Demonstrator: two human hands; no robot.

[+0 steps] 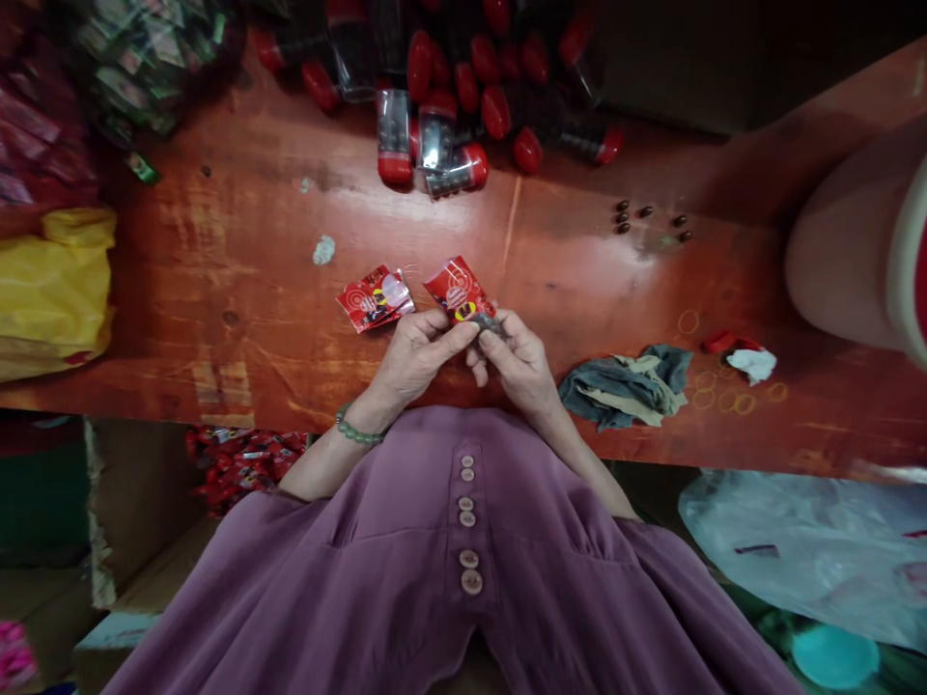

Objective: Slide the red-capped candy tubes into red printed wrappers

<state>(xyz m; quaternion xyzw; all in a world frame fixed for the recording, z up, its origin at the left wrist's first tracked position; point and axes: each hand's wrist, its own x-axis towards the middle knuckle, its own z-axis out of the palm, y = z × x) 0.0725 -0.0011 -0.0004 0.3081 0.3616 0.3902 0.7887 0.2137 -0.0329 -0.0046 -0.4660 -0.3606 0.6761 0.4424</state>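
Between both hands is a small red printed packet [458, 288], tilted, its lower edge pinched under the thumbs. My left hand [420, 355], with a green bead bracelet at the wrist, grips the packet's lower left side. On its lower right side, my right hand [513, 355] is closed, thumb on top. Something dark shows at the packet's lower end by the right thumb, too small to make out. A few more red packets [373, 297] lie overlapping on the wooden table, just left of the held one.
Red-capped clear containers [435, 135] are heaped at the table's back. Small dark balls [646, 210] lie at right, near a white bucket [847, 241]. Crumpled cloth [630, 386] and rubber bands [704, 396] are near the front edge. A yellow bag [54, 290] stands at far left.
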